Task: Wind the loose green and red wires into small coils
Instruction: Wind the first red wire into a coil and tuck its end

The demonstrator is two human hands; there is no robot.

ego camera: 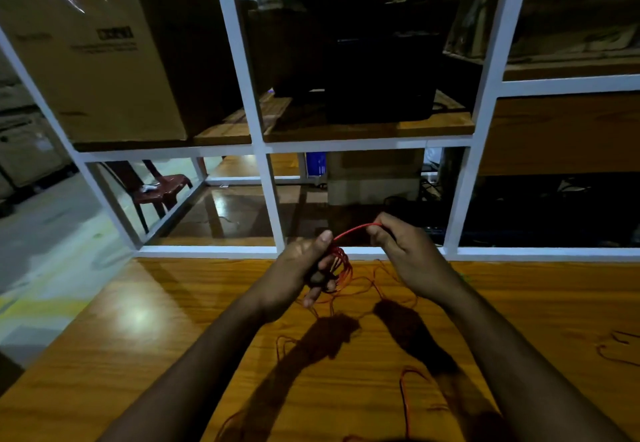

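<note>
Head view: left hand (304,270) raised above wooden table (145,320), fingers wrapped with several turns of red wire (341,268), thumb pressing the turns in place. Right hand (403,249) just beside, fingertips pinched on a taut stretch of the same wire, feeding it toward the coil. Red coil partly wound, judging by the turns. Plenty left: loose red strands trailing across the table below and near the right edge. Green wire barely discernible, perhaps a speck by the right forearm; no green coil visible.

A storeroom: white shelving (258,150) holding cardboard boxes (90,60).
</note>
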